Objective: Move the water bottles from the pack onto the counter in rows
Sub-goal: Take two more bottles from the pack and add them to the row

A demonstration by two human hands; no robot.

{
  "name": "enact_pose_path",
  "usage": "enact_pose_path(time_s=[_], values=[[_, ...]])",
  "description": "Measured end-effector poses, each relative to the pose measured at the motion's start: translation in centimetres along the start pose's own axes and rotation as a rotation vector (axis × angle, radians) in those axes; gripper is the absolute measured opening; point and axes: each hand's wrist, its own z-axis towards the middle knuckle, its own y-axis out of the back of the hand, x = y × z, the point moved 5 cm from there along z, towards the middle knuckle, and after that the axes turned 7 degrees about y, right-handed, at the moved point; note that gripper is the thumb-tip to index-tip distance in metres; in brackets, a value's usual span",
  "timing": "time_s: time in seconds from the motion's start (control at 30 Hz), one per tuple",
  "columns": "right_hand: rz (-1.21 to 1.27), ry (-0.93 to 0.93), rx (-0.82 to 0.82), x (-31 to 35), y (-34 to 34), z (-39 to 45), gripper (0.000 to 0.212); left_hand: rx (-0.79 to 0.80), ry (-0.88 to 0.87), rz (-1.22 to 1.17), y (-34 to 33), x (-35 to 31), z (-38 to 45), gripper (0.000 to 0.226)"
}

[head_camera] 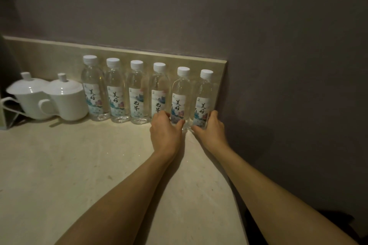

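Six bottles stand upright in a row vs. the backsplash (59, 55) on the counter (79, 165); the 5th bottle (180, 95) is gripped low by the left hand (166, 135), the 6th bottle (205, 99) low by the right hand (211, 131), both still on the counter. Full, so prob. fairly heavy and top-heavy, w/ thin clear walls likely to give and slip if squeezed; a mid-body hold around the label is judged safer. Two lidded cups (67, 99) are seen just left of the row; no pack is in view.
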Motion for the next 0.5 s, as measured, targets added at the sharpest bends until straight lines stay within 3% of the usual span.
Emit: enact_pose_path(time_s=[0.5], values=[[-0.024, 0.009, -0.022, -0.13, -0.69, 1.06, 0.053, -0.018, -0.030, 0.038, -0.61, -0.44, 0.57, 0.038]])
